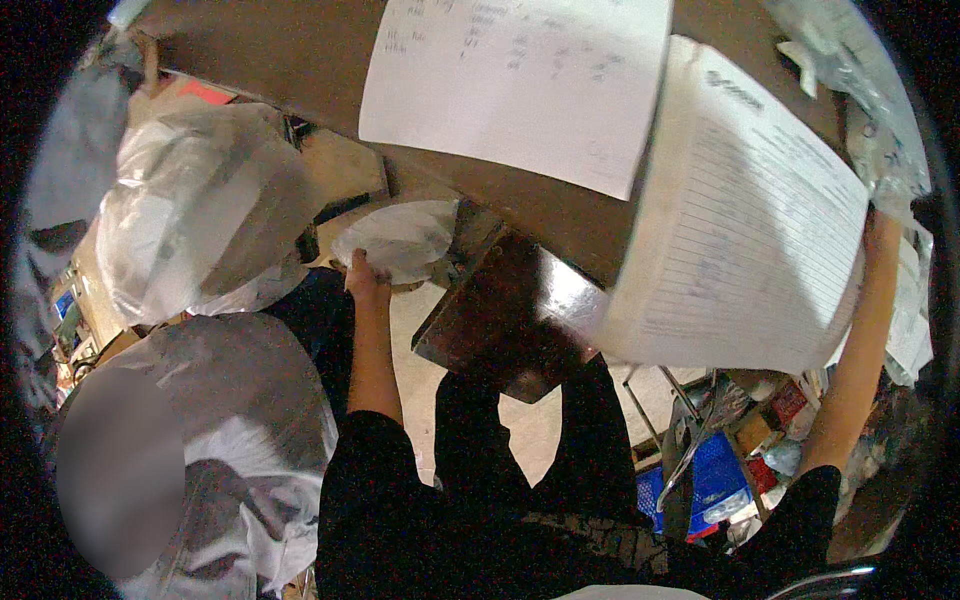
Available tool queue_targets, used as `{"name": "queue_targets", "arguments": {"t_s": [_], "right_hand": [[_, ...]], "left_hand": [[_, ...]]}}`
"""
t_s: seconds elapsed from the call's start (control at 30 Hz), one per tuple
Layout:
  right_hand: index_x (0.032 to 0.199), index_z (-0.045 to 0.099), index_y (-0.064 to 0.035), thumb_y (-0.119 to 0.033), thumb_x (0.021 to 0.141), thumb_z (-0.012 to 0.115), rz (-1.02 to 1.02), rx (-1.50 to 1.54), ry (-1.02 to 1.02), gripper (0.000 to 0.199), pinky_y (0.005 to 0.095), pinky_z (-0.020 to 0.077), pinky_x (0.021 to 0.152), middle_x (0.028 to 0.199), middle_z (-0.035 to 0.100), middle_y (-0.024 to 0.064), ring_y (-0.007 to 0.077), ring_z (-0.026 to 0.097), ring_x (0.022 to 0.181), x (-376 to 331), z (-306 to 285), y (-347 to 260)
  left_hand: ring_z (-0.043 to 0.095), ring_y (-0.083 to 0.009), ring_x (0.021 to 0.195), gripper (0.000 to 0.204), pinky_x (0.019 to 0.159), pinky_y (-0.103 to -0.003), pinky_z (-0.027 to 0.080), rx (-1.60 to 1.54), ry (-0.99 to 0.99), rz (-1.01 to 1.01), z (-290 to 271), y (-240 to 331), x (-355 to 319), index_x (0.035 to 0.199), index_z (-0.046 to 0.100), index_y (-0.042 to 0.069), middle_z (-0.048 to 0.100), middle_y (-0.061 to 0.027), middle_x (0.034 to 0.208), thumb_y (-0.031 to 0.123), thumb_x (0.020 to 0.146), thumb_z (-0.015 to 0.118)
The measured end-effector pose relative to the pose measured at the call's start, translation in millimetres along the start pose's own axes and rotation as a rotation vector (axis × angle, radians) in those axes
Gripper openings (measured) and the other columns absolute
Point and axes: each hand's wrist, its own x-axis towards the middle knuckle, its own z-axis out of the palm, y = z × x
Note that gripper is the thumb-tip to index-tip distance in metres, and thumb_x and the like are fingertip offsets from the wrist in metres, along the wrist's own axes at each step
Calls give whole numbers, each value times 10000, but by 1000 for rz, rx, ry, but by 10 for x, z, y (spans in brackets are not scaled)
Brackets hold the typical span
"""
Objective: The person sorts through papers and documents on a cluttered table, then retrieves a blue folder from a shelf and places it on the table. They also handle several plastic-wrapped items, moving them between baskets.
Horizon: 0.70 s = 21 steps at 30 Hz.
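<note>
My left hand (370, 278) is closed on the edge of a small clear plastic bag (400, 235), left of the dark table. On the far right, my right hand (882, 222) is raised beside the papers. Its fingers are closed round the gathered part of a crumpled clear plastic bag (880, 130), which partly hides them. Between my hands, a stack of printed, lined sheets (750, 220) lies tilted over the table's near edge. A white handwritten sheet (510, 100) lies left of the stack.
The brown tabletop (270, 50) spans the top. A shiny dark brown panel (530, 310) stands out above my knees. At left, a person in grey (240, 430) sits close by a large filled translucent bag (210, 200). A blue basket (715, 475) is low on the right among clutter.
</note>
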Motion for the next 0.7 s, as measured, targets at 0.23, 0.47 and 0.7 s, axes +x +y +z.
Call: {"name": "queue_targets", "arguments": {"t_s": [0.23, 0.47, 0.7], "right_hand": [[1256, 619, -13, -297, 1011, 528, 24, 289, 38, 386, 492, 439, 1027, 1257, 643, 216, 394, 589, 1155, -137, 456, -376], [1262, 627, 2, -369, 829, 749, -132, 239, 167, 583, 497, 459, 1041, 1228, 668, 227, 404, 611, 1160, -235, 806, -1018], [957, 754, -22, -413, 833, 728, -99, 267, 144, 411, 529, 550, 794, 914, 726, 258, 447, 701, 878, -410, 224, -1846]], "left_hand": [[589, -303, 1125, 308, 950, -493, 514, -281, -162, -61, -27, 728, -1614, 1189, 569, 73, 608, -103, 1247, 230, 925, 588], [607, -334, 1168, 350, 1000, -545, 494, -286, -248, 37, -37, 974, -2847, 1283, 564, 52, 616, -138, 1293, 194, 963, 560], [677, -329, 1054, 333, 836, -495, 570, -183, -195, 175, -72, 1384, -4321, 1201, 612, -15, 668, -146, 1164, 120, 898, 594]]}}
